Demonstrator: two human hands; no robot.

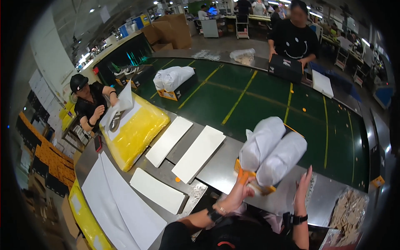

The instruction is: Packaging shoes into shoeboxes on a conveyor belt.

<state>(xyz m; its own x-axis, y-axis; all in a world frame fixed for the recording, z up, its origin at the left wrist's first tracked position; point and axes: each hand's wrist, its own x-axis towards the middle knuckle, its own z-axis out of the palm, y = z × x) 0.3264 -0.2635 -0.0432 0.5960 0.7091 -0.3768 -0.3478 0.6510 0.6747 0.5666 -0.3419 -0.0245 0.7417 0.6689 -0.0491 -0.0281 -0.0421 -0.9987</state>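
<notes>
In front of me an open shoe box (268, 190) with orange edges holds two bundles wrapped in white tissue paper (261, 141). My left hand (238, 191) is at its near left corner, fingers curled inward. Something orange shows at those fingertips; whether it is held or worn I cannot make out. To the right of the box, apart from it, my right hand (303, 189) is raised with its fingers stretched out and nothing in it. Stacks of white paper strips (198, 153) lie on the metal table left of the box.
A green conveyor belt (250, 100) with yellow lines runs beyond the table. Another wrapped pair in a box (173, 81) sits on it. A co-worker (293, 37) holds a black box (286, 68); another (93, 102) handles a shoe over a yellow pack (137, 125). White sheets (121, 200) lie left.
</notes>
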